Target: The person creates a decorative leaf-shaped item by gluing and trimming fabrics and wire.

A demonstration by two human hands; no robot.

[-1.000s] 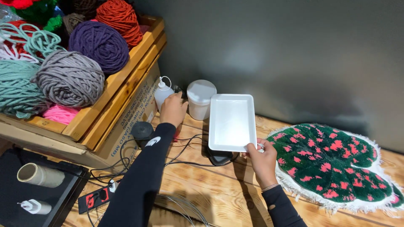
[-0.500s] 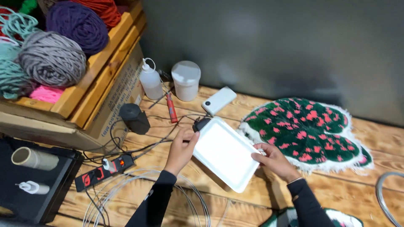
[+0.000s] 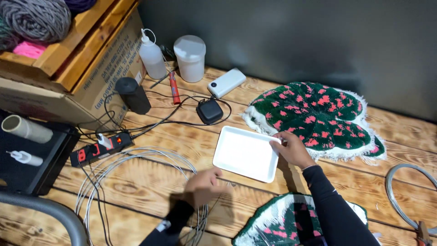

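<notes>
While the white tray lies flat on the wooden floor, our right hand is pinching its far right edge, fingers curled over the rim. Our left hand hangs just near-left of the tray, not touching it; it's blurred, so we can't tell if it's open or closed. It sits right over the near-right side of some wire hoops, loops of thin grey wire spread on the floor.

Just right of the tray there's a green rug with pink spots and a white fringe, and a second rug piece of the same kind pokes out under our right arm at the near edge. Just far-left of the tray sits a black adapter with its cable trailing left toward a power strip. Farther back, by the grey wall, we've got a white power bank, a white tub, a squeeze bottle and a red tool. A cardboard box with yarn in a wooden crate on top fills the far left.
</notes>
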